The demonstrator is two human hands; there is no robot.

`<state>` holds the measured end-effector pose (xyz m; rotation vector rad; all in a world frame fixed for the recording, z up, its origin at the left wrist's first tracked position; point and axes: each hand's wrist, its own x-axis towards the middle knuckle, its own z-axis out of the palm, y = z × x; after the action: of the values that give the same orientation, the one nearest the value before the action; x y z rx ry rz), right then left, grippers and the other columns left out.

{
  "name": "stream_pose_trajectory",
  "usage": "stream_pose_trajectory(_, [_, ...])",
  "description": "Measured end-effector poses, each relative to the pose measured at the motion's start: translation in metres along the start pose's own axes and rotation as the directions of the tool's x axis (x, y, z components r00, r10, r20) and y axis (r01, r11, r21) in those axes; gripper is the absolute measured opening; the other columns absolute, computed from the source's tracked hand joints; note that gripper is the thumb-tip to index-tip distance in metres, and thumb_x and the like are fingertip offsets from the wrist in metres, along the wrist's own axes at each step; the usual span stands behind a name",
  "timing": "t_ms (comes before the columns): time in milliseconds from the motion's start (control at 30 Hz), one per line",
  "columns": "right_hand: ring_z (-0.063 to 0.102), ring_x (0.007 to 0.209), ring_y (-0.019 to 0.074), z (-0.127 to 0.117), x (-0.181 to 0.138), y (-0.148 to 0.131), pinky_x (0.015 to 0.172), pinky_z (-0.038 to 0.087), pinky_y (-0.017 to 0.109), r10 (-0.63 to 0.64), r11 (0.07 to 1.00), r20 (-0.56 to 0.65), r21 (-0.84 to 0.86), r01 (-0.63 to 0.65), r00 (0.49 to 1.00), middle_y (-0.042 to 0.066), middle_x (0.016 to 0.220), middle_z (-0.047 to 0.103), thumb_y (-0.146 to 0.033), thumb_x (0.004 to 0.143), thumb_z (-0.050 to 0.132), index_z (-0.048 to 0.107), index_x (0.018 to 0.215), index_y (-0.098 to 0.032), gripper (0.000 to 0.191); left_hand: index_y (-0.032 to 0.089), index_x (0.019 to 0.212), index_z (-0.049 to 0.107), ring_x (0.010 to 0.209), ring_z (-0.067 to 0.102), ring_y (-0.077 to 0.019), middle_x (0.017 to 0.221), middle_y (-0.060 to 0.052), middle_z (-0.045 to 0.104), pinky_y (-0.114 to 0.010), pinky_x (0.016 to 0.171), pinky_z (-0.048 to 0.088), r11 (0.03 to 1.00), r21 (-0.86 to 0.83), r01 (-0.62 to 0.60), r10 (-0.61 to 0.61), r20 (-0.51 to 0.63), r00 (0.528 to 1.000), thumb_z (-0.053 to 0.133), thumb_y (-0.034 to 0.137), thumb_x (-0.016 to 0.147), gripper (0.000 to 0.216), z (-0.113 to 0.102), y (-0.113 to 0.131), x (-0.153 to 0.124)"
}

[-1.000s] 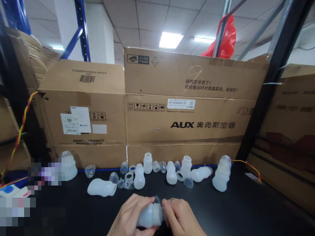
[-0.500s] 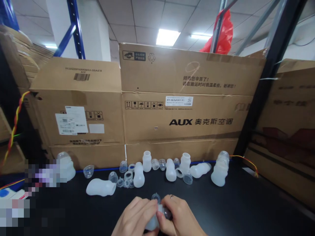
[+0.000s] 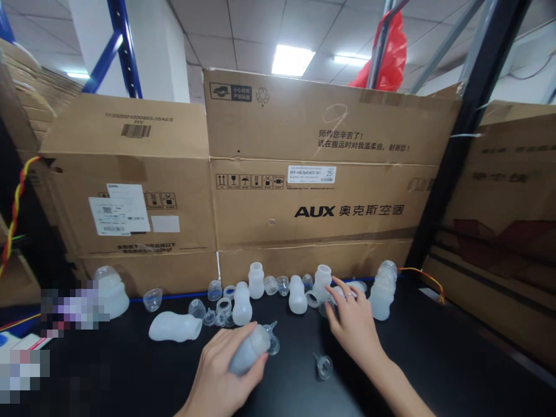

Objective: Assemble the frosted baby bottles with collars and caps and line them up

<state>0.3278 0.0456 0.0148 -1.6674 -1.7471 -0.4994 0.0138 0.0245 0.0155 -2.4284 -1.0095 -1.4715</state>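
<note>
My left hand (image 3: 221,365) is wrapped round a translucent white bottle (image 3: 249,350), tilted with its neck toward the upper right. Beside the neck lies a clear ring-shaped part with a thin spike (image 3: 273,343); whether it touches the bottle I cannot tell. A similar clear part (image 3: 324,366) lies on the black surface between my hands. My right hand (image 3: 354,315), fingers spread, reaches over the back right group. Its fingertips are by an upright waisted bottle (image 3: 322,281) and partly cover a clear cap (image 3: 325,308) and a lying bottle (image 3: 358,286).
Several bottles, clear caps (image 3: 153,299) and rings (image 3: 223,306) line the back of the black surface (image 3: 130,376). A lying bottle (image 3: 174,326) is at left, capped bottles (image 3: 383,292) at both ends. Cardboard (image 3: 313,191) stands behind, a black post (image 3: 460,150) at right.
My hands were together round the bottle; now they are apart. My right hand has moved up and right to the back group. A clear part now lies between them on the surface.
</note>
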Motion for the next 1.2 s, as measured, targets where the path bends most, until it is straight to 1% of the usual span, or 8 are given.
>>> stream_pose_trajectory(167, [0.052, 0.116, 0.0407, 0.001, -0.002, 0.018, 0.090, 0.046, 0.054, 0.032, 0.995, 0.114, -0.099, -0.020, 0.993, 0.015, 0.143, 0.058, -0.023, 0.089, 0.061, 0.073, 0.102, -0.020, 0.018, 0.030, 0.122, 0.071, 0.083, 0.082, -0.0190, 0.105, 0.003, 0.083, -0.020, 0.073, 0.066, 0.997, 0.026, 0.071, -0.073, 0.117, 0.990, 0.078, 0.032, 0.081, 0.042, -0.002, -0.004, 0.002])
stream_pose_trajectory(367, [0.062, 0.094, 0.0300, -0.021, -0.001, -0.007, 0.084, 0.049, 0.044, -0.046, 0.971, 0.379, 0.234, -0.047, 0.924, 0.008, 0.096, 0.070, -0.030, 0.085, 0.070, 0.065, 0.095, -0.020, 0.014, 0.029, 0.119, 0.072, 0.088, 0.082, -0.0204, 0.107, 0.001, 0.083, -0.023, 0.074, 0.066, 0.993, 0.063, 0.104, -0.114, 0.190, 0.975, 0.079, 0.032, 0.080, 0.040, -0.002, -0.001, 0.003])
stream_pose_trajectory(433, [0.063, 0.087, 0.0255, -0.026, -0.002, -0.018, 0.082, 0.051, 0.041, -0.088, 0.914, 0.397, 0.398, -0.085, 0.914, 0.006, 0.095, 0.069, -0.030, 0.087, 0.069, 0.065, 0.105, -0.021, 0.021, 0.029, 0.118, 0.073, 0.089, 0.082, -0.0213, 0.108, 0.001, 0.083, -0.024, 0.076, 0.067, 0.992, 0.072, 0.103, -0.116, 0.196, 0.974, 0.079, 0.032, 0.080, 0.040, 0.000, -0.002, 0.002])
stream_pose_trajectory(567, [0.065, 0.086, 0.0205, -0.031, -0.007, -0.042, 0.086, 0.054, 0.037, -0.133, 0.693, 0.287, 0.711, -0.118, 0.949, 0.006, 0.102, 0.069, -0.036, 0.099, 0.057, 0.062, 0.133, -0.021, 0.037, 0.027, 0.118, 0.073, 0.090, 0.082, -0.0223, 0.109, 0.000, 0.083, -0.026, 0.078, 0.067, 0.994, 0.064, 0.094, -0.105, 0.201, 0.974, 0.080, 0.030, 0.078, 0.041, 0.002, -0.002, -0.001])
stream_pose_trajectory(667, [0.067, 0.090, 0.0206, -0.033, -0.014, -0.059, 0.088, 0.056, 0.035, -0.186, 0.563, 0.288, 0.815, -0.138, 0.940, 0.007, 0.107, 0.072, -0.040, 0.099, 0.062, 0.067, 0.128, -0.023, 0.034, 0.026, 0.115, 0.073, 0.090, 0.082, -0.0228, 0.108, -0.001, 0.083, -0.027, 0.079, 0.067, 0.994, 0.025, 0.102, -0.105, 0.205, 0.973, 0.080, 0.027, 0.076, 0.040, 0.000, 0.001, -0.002])
stream_pose_trajectory(800, [0.065, 0.086, 0.0191, -0.030, -0.024, -0.073, 0.085, 0.055, 0.033, -0.288, 0.506, 0.288, 0.855, -0.110, 0.914, 0.005, 0.103, 0.072, -0.037, 0.097, 0.066, 0.070, 0.123, -0.025, 0.029, 0.027, 0.118, 0.072, 0.091, 0.081, -0.0231, 0.108, -0.002, 0.083, -0.028, 0.080, 0.067, 0.993, -0.045, 0.105, -0.089, 0.276, 0.957, 0.080, 0.025, 0.076, 0.043, -0.006, 0.007, 0.000])
stream_pose_trajectory(933, [0.063, 0.081, 0.0190, -0.025, -0.030, -0.077, 0.079, 0.053, 0.031, -0.306, 0.509, 0.272, 0.857, -0.085, 0.912, 0.004, 0.094, 0.071, -0.035, 0.096, 0.067, 0.071, 0.118, -0.024, 0.025, 0.028, 0.116, 0.072, 0.087, 0.082, -0.0236, 0.104, -0.002, 0.083, -0.030, 0.078, 0.067, 0.992, -0.079, 0.097, -0.071, 0.285, 0.956, 0.081, 0.027, 0.075, 0.042, -0.010, 0.011, 0.002])
stream_pose_trajectory(1200, [0.061, 0.086, 0.0204, -0.035, -0.033, -0.081, 0.081, 0.048, 0.033, -0.352, 0.694, 0.291, 0.718, 0.039, 0.890, 0.006, 0.096, 0.067, -0.027, 0.098, 0.054, 0.063, 0.116, -0.020, 0.021, 0.025, 0.116, 0.071, 0.086, 0.082, -0.0258, 0.107, -0.004, 0.083, -0.033, 0.074, 0.069, 0.998, -0.060, 0.006, 0.005, 0.176, 0.984, 0.083, 0.028, 0.074, 0.044, -0.004, 0.015, -0.006])
